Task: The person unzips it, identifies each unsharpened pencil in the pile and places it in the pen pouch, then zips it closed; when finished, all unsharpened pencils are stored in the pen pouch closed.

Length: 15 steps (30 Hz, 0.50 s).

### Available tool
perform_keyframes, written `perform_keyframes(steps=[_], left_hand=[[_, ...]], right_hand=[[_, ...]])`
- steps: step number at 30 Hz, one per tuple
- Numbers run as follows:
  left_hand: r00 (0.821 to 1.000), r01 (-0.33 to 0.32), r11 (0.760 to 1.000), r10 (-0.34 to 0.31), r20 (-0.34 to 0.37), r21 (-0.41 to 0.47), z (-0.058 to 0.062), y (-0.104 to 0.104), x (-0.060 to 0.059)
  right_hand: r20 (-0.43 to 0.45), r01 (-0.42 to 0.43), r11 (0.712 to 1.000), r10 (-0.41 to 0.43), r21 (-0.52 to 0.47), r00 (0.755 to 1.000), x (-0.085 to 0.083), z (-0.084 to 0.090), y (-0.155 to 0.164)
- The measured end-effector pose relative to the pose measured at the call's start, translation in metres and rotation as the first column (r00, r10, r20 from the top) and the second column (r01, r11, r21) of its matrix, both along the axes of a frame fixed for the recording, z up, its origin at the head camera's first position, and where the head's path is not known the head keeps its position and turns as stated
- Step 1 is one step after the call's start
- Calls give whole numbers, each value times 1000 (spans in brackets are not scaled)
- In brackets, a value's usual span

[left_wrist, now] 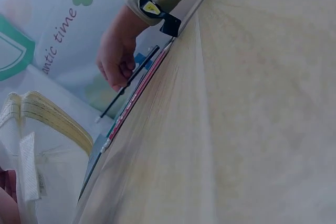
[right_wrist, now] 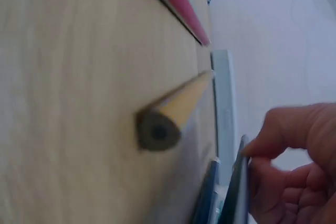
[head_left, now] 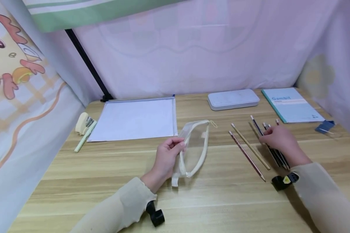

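Note:
My left hand (head_left: 164, 157) pinches the near side of a cream see-through mesh pencil pouch (head_left: 189, 131), whose zipped mouth gapes open toward the right. Over on the right, my right hand (head_left: 283, 142) holds a dark pencil (head_left: 256, 125) between thumb and fingertips. In the left wrist view this pencil (left_wrist: 143, 65) slants just above the tabletop. Several other dark pencils (head_left: 281, 158) lie under the right hand, partly hidden by it. Left of them, a yellow pencil (head_left: 250, 147) and a dark red pencil (head_left: 247, 156) lie side by side on the wood.
A white sheet-like folder (head_left: 137, 119) lies at the back left, beside a cream stapler (head_left: 83, 124) and a pale green pen (head_left: 85, 136). Toward the back right are a light metal case (head_left: 233, 98), a notebook (head_left: 293, 106) and a small dark blue item (head_left: 325, 126). Curtains enclose the table.

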<state>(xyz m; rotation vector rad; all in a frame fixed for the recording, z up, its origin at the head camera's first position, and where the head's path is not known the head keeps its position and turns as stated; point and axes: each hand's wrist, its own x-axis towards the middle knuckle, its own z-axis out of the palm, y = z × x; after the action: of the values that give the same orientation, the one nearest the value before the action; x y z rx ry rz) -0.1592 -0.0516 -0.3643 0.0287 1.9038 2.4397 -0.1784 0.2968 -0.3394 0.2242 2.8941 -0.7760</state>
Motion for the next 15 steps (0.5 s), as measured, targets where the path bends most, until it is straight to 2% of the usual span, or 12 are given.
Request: perform_keyframes(steps=[3, 6, 8, 10, 13, 14, 15], left_hand=[[1000, -11, 1000, 11, 5, 7, 1, -1, 0], [1000, -17, 1000, 17, 4, 20, 2, -2, 1], [1000, -16, 999, 16, 0, 30, 2, -2, 1], [1000, -16, 999, 17, -4, 39, 3, -1, 1], [1000, -17, 999, 18, -11, 48, 3, -1, 1], [1000, -17, 999, 17, -11, 51, 3, -1, 1], [1000, -15, 998, 15, -10, 53, 3, 0, 1]], right_hand=[[-16, 35, 988, -38, -152, 999, 3, 3, -5], [-3, 63, 929, -68, -364, 998, 7, 7, -18], [8, 64, 848, -70, -526, 998, 9, 10, -28], [20, 61, 736, -64, -675, 998, 11, 12, -41], [27, 47, 576, -44, -816, 999, 14, 13, -64], [34, 53, 538, -46, -841, 998, 14, 12, -73], [37, 53, 512, -42, -857, 998, 15, 12, -82]])
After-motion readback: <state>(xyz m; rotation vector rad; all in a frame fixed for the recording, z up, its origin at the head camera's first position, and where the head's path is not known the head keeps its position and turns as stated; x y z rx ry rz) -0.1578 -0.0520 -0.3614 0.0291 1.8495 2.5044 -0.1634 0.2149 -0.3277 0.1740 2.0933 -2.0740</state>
